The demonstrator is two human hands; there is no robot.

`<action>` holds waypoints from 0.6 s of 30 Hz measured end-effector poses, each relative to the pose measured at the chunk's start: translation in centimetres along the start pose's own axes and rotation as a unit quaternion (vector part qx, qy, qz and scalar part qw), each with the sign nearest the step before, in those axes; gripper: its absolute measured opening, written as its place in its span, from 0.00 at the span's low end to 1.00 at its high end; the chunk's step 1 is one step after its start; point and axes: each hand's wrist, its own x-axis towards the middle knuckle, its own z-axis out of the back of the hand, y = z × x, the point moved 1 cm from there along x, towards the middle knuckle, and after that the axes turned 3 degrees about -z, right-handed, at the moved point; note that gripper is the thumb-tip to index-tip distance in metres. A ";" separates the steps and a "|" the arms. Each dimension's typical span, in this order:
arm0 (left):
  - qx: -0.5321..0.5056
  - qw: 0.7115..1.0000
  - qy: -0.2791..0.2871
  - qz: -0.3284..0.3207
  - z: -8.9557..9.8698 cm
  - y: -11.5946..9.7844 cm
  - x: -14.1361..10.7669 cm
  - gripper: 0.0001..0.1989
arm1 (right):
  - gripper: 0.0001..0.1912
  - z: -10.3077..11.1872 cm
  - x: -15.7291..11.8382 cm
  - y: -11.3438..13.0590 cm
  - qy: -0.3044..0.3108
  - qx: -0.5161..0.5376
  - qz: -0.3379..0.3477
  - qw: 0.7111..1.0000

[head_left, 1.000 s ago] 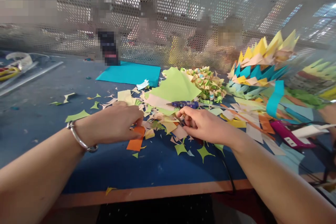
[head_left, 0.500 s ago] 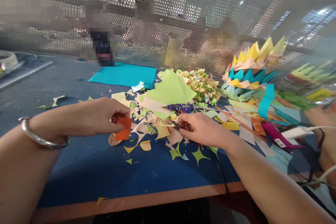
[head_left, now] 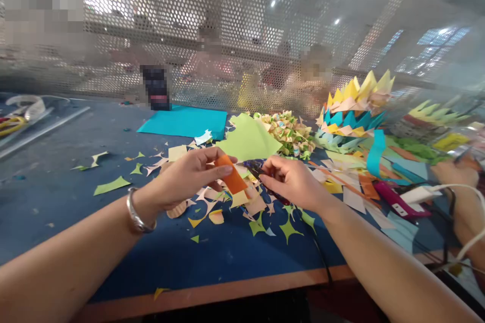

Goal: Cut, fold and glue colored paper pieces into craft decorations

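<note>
My left hand (head_left: 193, 174), with a silver bangle at the wrist, pinches a small orange strip of paper (head_left: 233, 175) over the scraps. Facing it, my right hand (head_left: 291, 179) is closed around a dark purple-blue glue gun (head_left: 254, 165). Its tip points left, toward the orange strip, with a small space between them. My fingers hide much of the gun's body. Cut paper scraps (head_left: 255, 204) in pale pink, yellow and green lie beneath both hands. Behind them rests a light green sheet (head_left: 248, 136).
A turquoise sheet (head_left: 185, 122) lies at the back. Folded paper pieces (head_left: 290, 133) are heaped beside layered spiky paper work (head_left: 352, 113). At right are a magenta power strip (head_left: 401, 202) with cables and another person's hand (head_left: 458, 171). A perforated metal screen (head_left: 242, 25) stands behind.
My left hand has moved right and up with the orange strip, nearer my right hand. My right hand has taken hold of the glue gun, which lay on the scraps. The view has shifted slightly.
</note>
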 end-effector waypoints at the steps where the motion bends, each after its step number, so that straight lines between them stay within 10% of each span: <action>1: -0.018 1.000 0.000 0.005 -0.4 0.1 0.1 0.08 | 0.10 -0.1 0.0 0.1 -0.005 0.018 -0.002 1.000; 18: -0.216 0.975 -0.059 -0.001 -2.4 1.8 -0.1 0.07 | 0.11 -2.7 2.0 2.5 0.009 0.151 0.046 0.987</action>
